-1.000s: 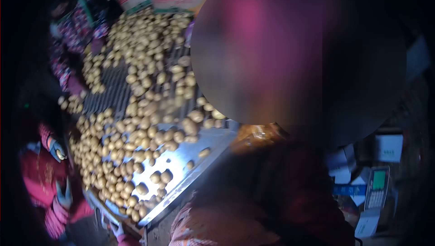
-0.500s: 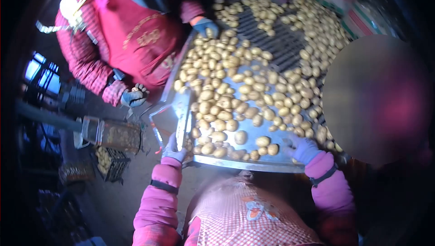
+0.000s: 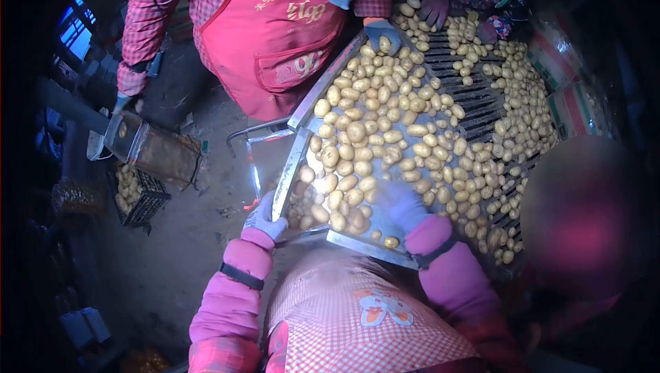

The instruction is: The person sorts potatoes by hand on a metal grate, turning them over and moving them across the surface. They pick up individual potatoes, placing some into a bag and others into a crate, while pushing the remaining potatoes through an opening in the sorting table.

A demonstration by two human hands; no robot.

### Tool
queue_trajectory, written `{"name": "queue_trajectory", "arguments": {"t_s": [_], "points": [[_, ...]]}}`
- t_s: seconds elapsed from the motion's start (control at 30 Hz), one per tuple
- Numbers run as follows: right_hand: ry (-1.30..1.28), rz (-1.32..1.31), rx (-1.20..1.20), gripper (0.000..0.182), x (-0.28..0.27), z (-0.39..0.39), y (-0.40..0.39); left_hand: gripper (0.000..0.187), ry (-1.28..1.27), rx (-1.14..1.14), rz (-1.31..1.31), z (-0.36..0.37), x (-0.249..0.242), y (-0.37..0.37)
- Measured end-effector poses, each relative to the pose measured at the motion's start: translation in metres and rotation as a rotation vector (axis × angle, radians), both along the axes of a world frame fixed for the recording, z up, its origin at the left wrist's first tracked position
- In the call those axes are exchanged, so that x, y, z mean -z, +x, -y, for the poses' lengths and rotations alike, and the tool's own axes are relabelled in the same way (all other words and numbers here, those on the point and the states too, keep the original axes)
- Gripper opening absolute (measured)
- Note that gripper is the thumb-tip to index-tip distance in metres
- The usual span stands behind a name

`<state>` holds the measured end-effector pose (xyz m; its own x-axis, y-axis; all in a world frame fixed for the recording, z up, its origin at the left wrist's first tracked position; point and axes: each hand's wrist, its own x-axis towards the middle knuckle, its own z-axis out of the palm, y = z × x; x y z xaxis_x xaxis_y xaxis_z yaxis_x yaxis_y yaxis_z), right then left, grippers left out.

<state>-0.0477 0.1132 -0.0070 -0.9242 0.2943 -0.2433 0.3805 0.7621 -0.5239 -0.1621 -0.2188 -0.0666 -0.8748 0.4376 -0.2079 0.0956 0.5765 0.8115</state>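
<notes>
My gloved left hand (image 3: 266, 217) is closed around the metal side rim (image 3: 291, 167) at the narrow corner of the sorting table. Many yellow potatoes (image 3: 355, 132) are spread over the metal surface. My gloved right hand (image 3: 397, 202) is among the potatoes near the front edge (image 3: 371, 248); motion smears its fingers. Between my hands, blurred potatoes (image 3: 300, 209) crowd the gap in the rim at the lower left.
Across the table, a co-worker's blue-gloved hand (image 3: 382, 35) touches potatoes. Another person's purple-gloved hand (image 3: 434, 6) is by the slatted grate (image 3: 464, 84). A black crate of potatoes (image 3: 142, 198) stands on the floor at left. Woven sacks (image 3: 574, 108) lie at right.
My right hand has swept leftward into the potatoes, and potatoes have shifted toward the lower-left gap. The co-worker's free hand has moved away to the left. The camera view has shifted.
</notes>
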Motion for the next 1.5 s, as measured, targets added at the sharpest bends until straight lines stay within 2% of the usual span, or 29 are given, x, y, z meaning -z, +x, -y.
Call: {"name": "queue_trajectory", "arguments": {"t_s": [0.07,0.13,0.17,0.23,0.33,0.37,0.43,0.47,0.53,0.57,0.63,0.67,0.7,0.77,0.8,0.9,0.97,1.03,1.1,1.17,1.2,1.27,1.3,1.33,1.37,1.4,1.43,1.47,1.5], "points": [[-0.045,-0.119,-0.008,0.062,-0.007,-0.029,-0.015,0.068,-0.023,0.003,0.052,-0.006,-0.013,-0.003],[0.299,-0.291,0.181,0.062,0.003,-0.057,-0.024,0.065,-0.051,0.015,0.031,-0.010,-0.014,-0.001],[0.303,-0.293,0.168,0.062,0.015,-0.059,-0.030,0.065,-0.045,0.003,0.032,-0.012,-0.013,0.000],[0.758,-0.266,-0.050,0.068,0.034,-0.055,-0.044,0.066,-0.104,-0.005,0.078,-0.021,-0.024,0.000],[0.524,-0.165,-0.339,0.068,0.024,-0.002,-0.059,0.067,-0.119,-0.049,0.062,-0.030,-0.032,0.003],[0.522,-0.176,-0.347,0.068,0.017,0.002,-0.055,0.067,-0.135,-0.069,0.087,-0.032,-0.037,0.004],[0.190,-0.264,-0.588,0.056,0.007,0.001,-0.060,0.067,-0.141,-0.088,0.072,-0.034,-0.040,0.005],[0.187,-0.272,-0.600,0.056,0.007,-0.015,-0.075,0.067,-0.129,-0.089,0.104,-0.035,-0.036,0.005],[-0.235,-0.179,-0.255,0.046,0.005,-0.064,-0.119,0.067,-0.053,-0.115,0.147,-0.041,-0.033,0.011],[0.014,-0.321,-0.176,0.039,-0.014,-0.078,-0.151,0.067,-0.057,-0.132,0.150,-0.047,-0.035,0.010],[0.618,-0.506,-0.255,0.040,0.024,-0.124,-0.202,0.065,-0.105,-0.147,0.100,-0.059,-0.041,0.013],[0.579,-0.270,-0.189,0.051,0.007,-0.126,-0.222,0.062,-0.096,-0.168,0.121,-0.068,-0.046,0.010],[0.624,-0.321,-0.126,0.059,0.041,-0.144,-0.240,0.062,-0.118,-0.174,0.129,-0.068,-0.040,0.009],[0.697,-0.108,-0.153,0.063,0.034,-0.117,-0.239,0.072,-0.083,-0.105,0.063,-0.071,-0.020,0.005],[0.628,-0.144,-0.194,0.063,0.043,-0.109,-0.231,0.072,-0.074,-0.152,0.202,-0.075,-0.031,0.003],[0.498,-0.134,-0.296,0.066,0.029,-0.091,-0.196,0.064,-0.021,-0.176,0.232,-0.066,-0.029,0.004],[0.411,-0.210,-0.450,0.064,0.024,-0.078,-0.171,0.068,-0.045,-0.122,0.238,-0.056,-0.035,0.000],[0.455,-0.036,-0.563,0.060,0.003,-0.053,-0.145,0.069,-0.057,-0.060,0.185,-0.046,-0.035,0.003],[0.536,-0.156,-0.650,0.055,0.010,-0.044,-0.115,0.068,-0.129,-0.019,0.138,-0.035,-0.049,0.007],[0.046,-0.339,-0.673,0.053,0.012,-0.056,-0.092,0.068,-0.146,0.051,0.085,-0.024,-0.055,0.011],[-0.408,-0.546,-0.475,0.047,0.010,-0.071,-0.087,0.069,-0.104,-0.014,0.135,-0.016,-0.045,0.015],[-0.091,-0.597,-0.116,0.032,0.005,-0.134,-0.085,0.069,-0.151,-0.031,0.179,-0.024,-0.055,0.007],[0.333,-0.526,-0.002,0.039,-0.010,-0.159,-0.072,0.070,-0.199,-0.063,0.211,-0.029,-0.059,0.000],[0.520,-0.430,0.066,0.055,0.011,-0.195,-0.059,0.068,-0.240,-0.015,0.128,-0.032,-0.048,-0.005],[0.526,-0.422,0.072,0.055,0.033,-0.210,-0.052,0.068,-0.236,-0.005,0.133,-0.036,-0.040,-0.011],[0.576,-0.285,0.093,0.061,0.054,-0.222,-0.046,0.071,-0.236,0.016,0.034,-0.041,-0.033,-0.019],[0.620,-0.148,0.110,0.066,0.044,-0.214,-0.051,0.073,-0.237,0.033,-0.064,-0.046,-0.024,-0.028],[0.407,0.081,0.155,0.070,0.038,-0.204,-0.061,0.073,-0.237,0.035,-0.064,-0.051,-0.012,-0.038],[0.405,0.080,0.161,0.070,0.035,-0.182,-0.067,0.068,-0.181,0.068,-0.139,-0.054,0.006,-0.048]]}}
